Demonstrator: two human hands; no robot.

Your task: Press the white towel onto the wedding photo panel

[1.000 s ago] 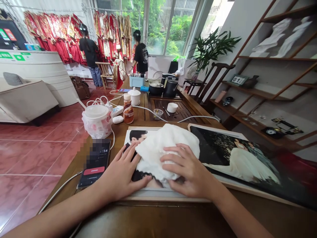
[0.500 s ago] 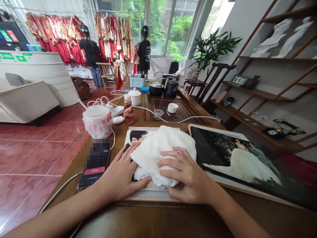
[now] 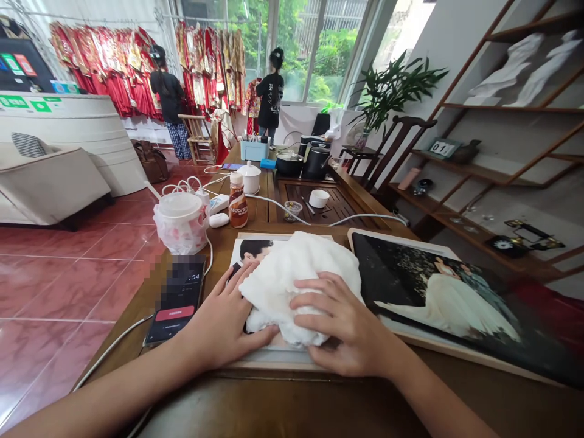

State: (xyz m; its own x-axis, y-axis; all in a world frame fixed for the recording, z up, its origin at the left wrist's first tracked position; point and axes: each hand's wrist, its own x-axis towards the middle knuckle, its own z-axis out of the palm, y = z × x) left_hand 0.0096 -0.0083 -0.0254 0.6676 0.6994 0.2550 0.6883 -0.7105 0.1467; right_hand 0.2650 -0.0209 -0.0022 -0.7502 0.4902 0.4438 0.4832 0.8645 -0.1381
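Note:
A bunched white towel [image 3: 303, 267] lies over a framed photo [image 3: 249, 249] on the wooden table and hides most of the picture; part of a head with dark hair shows at its upper left. My right hand [image 3: 340, 322] grips the towel from the right with curved fingers. Flat on the left side of the photo rests my left hand [image 3: 228, 322], fingers stretched out, its thumb by the towel's lower edge. To the right lies a second framed photo [image 3: 438, 292] with a white gown on a dark ground.
A phone [image 3: 176, 298] with a cable lies left of my left hand. Behind the photos stand a bagged tub [image 3: 181, 222], a brown bottle [image 3: 238, 201], a lidded white cup [image 3: 249, 178] and a small white bowl [image 3: 319, 198]. A white cable crosses the table. Two people stand by hanging garments.
My hands, the towel and the photos stay practically in place. In the background, the person by the window has shifted slightly to the right.

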